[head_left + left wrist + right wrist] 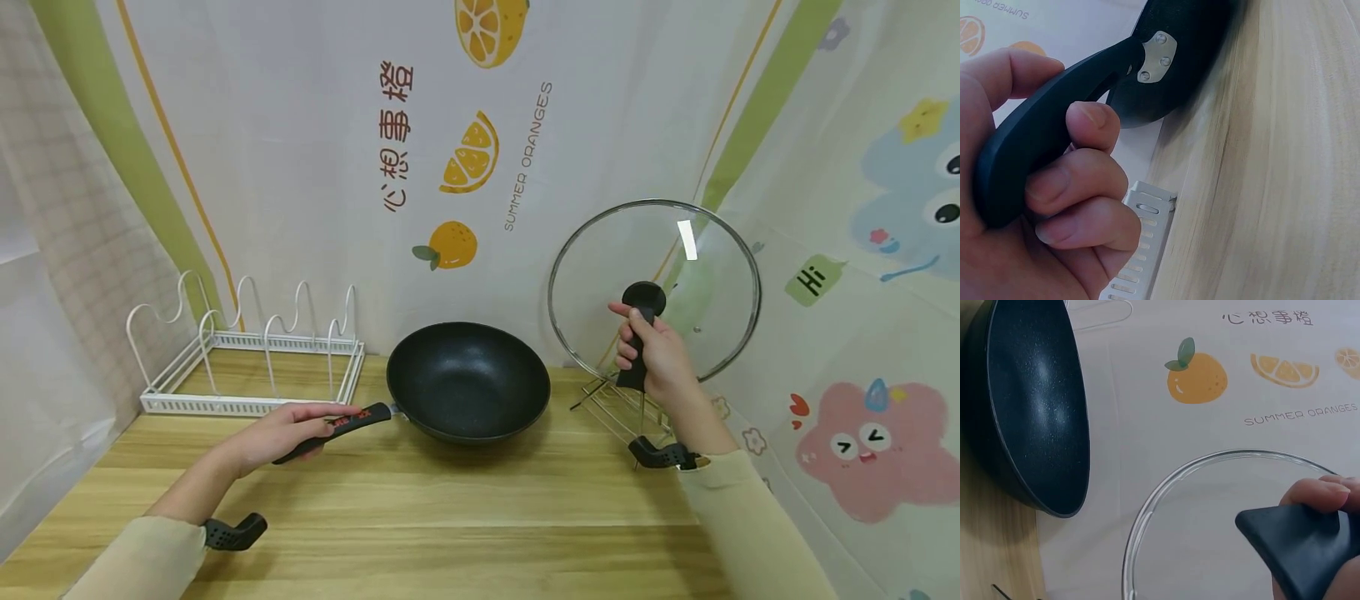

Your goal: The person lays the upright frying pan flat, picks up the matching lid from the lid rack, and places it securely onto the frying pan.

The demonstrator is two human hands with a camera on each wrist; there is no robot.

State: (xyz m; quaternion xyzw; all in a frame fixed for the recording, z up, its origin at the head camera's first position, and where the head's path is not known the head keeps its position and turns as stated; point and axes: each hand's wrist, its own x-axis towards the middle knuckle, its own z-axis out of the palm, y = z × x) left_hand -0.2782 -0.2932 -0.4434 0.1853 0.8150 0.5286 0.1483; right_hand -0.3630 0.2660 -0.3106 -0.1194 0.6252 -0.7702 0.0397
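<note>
A black wok (468,383) sits toward the back of the wooden table, its open side facing me. My left hand (288,435) grips its long black handle (348,423); in the left wrist view the fingers (1085,181) curl round the handle, near a riveted metal bracket (1159,59). On the right, my right hand (652,350) holds a round glass lid (600,250) by its black knob handle (633,367). The lid stands upright with its metal rim all round, above a wire rack (611,408). In the right wrist view the wok (1038,412) stands beside the lid (1210,531).
A white rack (247,404) with several curved wire dividers stands at the back left. Behind the table (450,525) hangs a curtain (300,167) printed with oranges. A second printed sheet (900,333) borders the right side.
</note>
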